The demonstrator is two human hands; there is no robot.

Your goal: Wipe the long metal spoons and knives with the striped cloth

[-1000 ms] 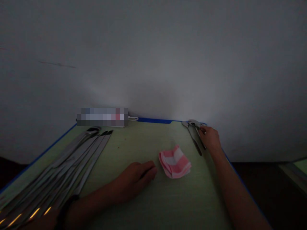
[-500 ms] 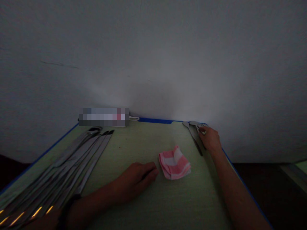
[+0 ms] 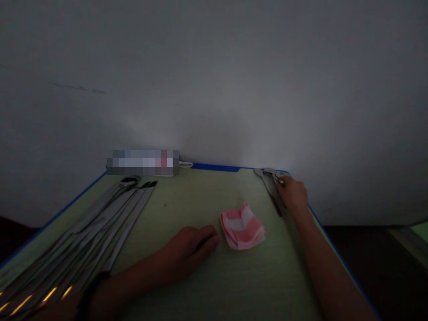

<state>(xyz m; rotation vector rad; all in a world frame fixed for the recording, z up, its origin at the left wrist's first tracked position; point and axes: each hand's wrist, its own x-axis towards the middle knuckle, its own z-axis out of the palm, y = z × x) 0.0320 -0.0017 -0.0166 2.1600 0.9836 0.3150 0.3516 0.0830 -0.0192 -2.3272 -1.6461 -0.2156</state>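
Can see two metal spoons [image 3: 271,195] by the far right corner of the table [image 3: 190,205], bowls toward the back edge. Plus a pink-and-white checked cloth [image 3: 242,227], loosely folded, well in from the right edge.

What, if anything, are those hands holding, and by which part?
The right hand is at the spoons, near one's bowl; whether it grips any is unclear. The left hand shows nothing held.

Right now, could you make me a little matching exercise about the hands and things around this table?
Column one
1. Cloth
2. Left hand
3. Right hand
4. Wristband

Column two
A. at the spoons
B. black or very dark
C. pink and white
D. just left of the cloth

Right pairs: 1-C, 2-D, 3-A, 4-B.
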